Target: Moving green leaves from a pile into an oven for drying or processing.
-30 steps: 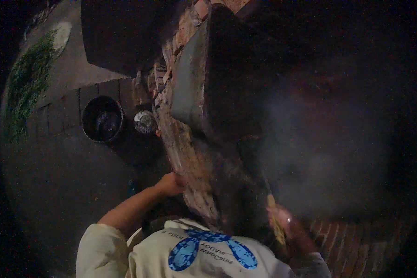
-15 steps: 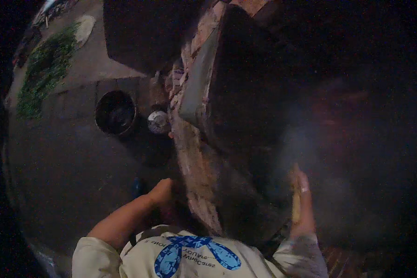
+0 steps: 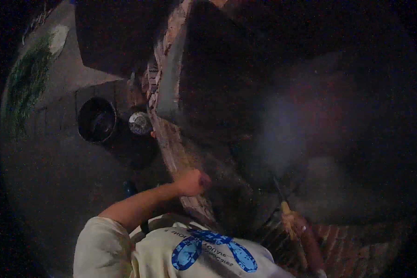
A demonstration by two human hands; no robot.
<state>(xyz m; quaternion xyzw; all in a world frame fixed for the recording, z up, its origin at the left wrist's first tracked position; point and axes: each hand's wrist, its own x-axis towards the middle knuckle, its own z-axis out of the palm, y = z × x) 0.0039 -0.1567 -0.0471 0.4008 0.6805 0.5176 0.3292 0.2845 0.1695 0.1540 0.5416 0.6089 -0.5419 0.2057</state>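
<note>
Dim brickwork [image 3: 352, 241] lies right of the ledge [image 3: 169, 146], where your right hand [image 3: 297, 223] grips a slim, pale-handled tool [image 3: 285, 207], likely stiff, light and best held mid-handle, while you cannot tell whether your left hand [image 3: 190, 182], at the ledge, is closed.

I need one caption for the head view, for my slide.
Right hand gripping a slim pale-yellow handle near grey haze, left hand over a rough brown ledge.
</note>
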